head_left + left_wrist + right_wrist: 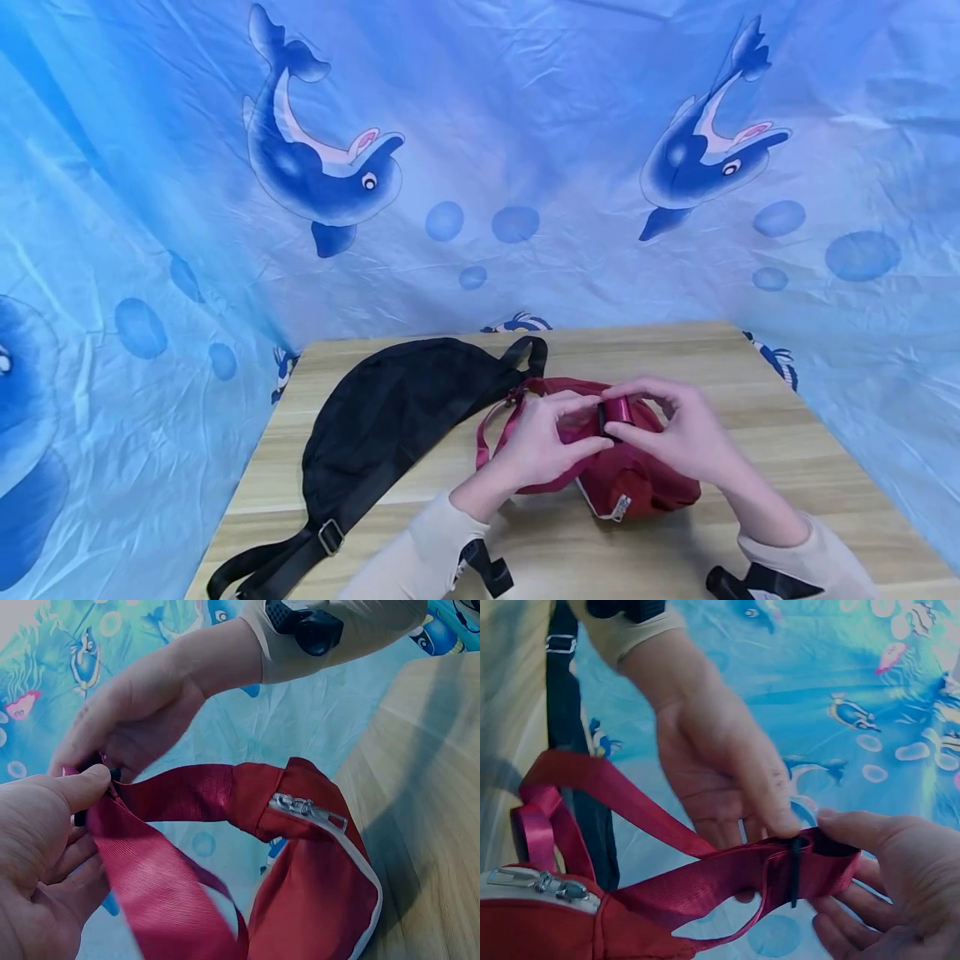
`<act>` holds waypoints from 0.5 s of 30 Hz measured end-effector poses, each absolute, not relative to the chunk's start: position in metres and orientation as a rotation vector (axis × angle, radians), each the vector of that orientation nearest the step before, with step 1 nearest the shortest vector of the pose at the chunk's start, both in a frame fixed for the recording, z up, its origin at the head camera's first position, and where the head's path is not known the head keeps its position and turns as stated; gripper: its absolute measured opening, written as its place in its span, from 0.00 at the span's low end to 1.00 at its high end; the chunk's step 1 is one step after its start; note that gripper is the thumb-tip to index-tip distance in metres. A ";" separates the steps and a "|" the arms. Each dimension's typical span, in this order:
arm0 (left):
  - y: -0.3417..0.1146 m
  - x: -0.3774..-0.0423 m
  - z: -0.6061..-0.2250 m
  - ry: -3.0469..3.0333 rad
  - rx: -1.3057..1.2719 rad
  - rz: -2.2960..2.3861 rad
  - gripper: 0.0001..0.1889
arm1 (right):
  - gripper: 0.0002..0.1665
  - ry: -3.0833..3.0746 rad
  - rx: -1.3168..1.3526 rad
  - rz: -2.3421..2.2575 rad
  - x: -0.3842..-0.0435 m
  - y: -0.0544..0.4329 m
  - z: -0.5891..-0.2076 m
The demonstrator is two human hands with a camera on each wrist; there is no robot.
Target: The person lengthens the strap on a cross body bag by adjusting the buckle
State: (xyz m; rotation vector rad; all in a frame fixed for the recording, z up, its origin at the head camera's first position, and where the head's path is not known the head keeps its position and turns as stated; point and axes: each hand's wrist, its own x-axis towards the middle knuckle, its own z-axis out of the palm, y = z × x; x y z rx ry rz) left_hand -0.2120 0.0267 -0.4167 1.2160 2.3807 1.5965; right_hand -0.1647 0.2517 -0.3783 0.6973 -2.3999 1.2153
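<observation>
Over a red waist bag, both hands meet at its red webbing strap. My left hand pinches the strap beside a thin black slider. My right hand grips the folded end of the strap between thumb and fingers, on the slider's other side. The webbing passes through the slider and forms a loop there. The bag hangs or rests below the hands, its white-edged zipper facing the front. In the left wrist view, the left fingers partly hide the slider.
A black crescent-shaped bag lies left on the wooden table, its strap with a metal buckle trailing toward the front edge. Blue cloth with dolphins hangs behind and at the sides.
</observation>
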 end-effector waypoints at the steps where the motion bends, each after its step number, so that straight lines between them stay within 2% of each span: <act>1: 0.027 -0.212 -0.417 2.370 1.217 1.607 0.26 | 0.25 -2.350 0.700 1.274 -0.165 0.252 -0.379; 7: 0.027 -0.213 -0.413 2.309 1.207 1.660 0.25 | 0.31 -2.276 0.696 1.354 -0.168 0.251 -0.381; 11: 0.028 -0.212 -0.411 2.331 1.209 1.634 0.25 | 0.29 -2.303 0.666 1.338 -0.171 0.251 -0.381; 15: 0.029 -0.212 -0.411 2.358 1.193 1.627 0.25 | 0.28 -2.143 0.664 1.524 -0.171 0.251 -0.381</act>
